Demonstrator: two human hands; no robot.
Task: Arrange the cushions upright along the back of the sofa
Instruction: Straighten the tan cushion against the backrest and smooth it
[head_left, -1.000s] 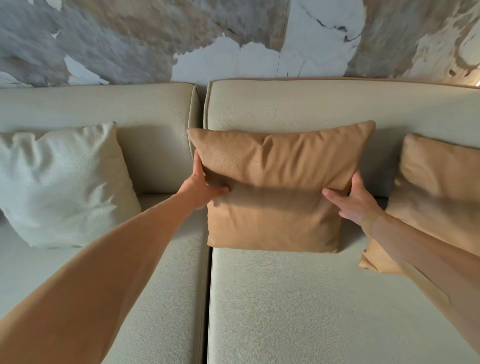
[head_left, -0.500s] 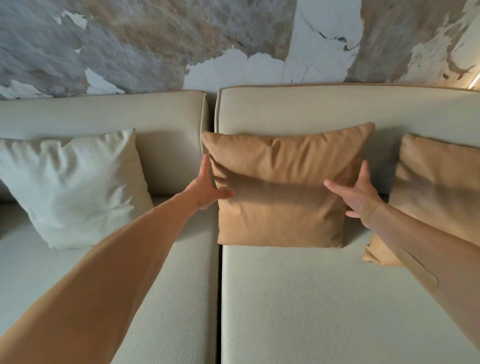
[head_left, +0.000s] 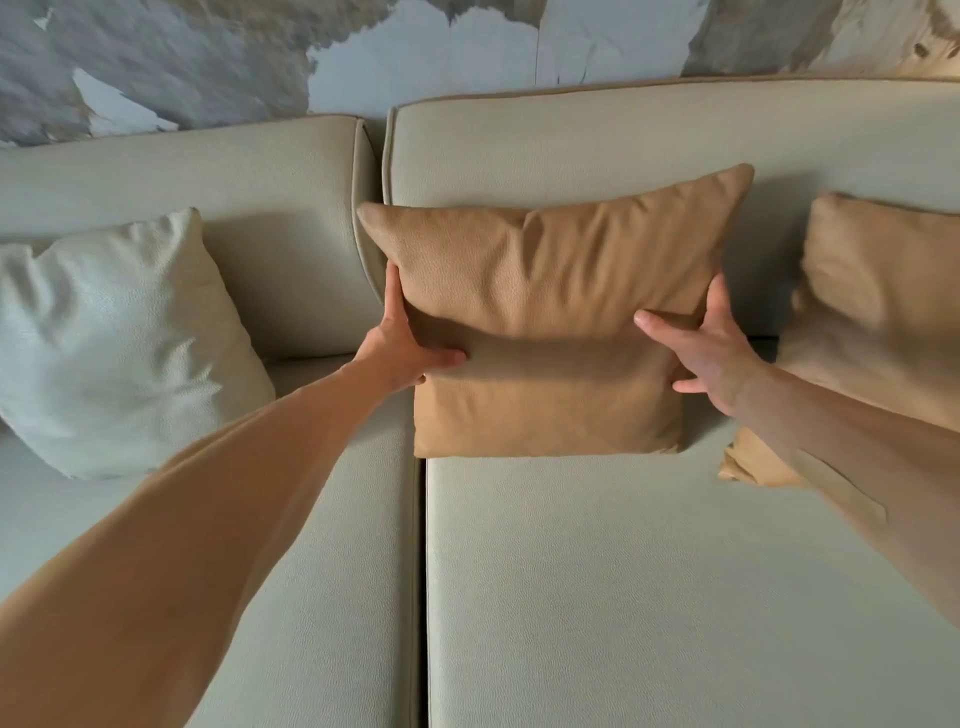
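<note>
From the head camera, the tan cushion (head_left: 550, 322) stands against the sofa back (head_left: 597, 150), its top edge tilted. The left hand (head_left: 402, 348) and right hand (head_left: 709, 353) clasp its sides, thumbs in front. Level it gently, then release both sides together.

Behind the furniture I faced stood a wall (head_left: 426, 57) clad in marble-like panels, mottled with grey, white and tan patches, dark veins running through a white area near the middle, and a thin vertical seam (head_left: 537, 41) dividing two panels.
</note>
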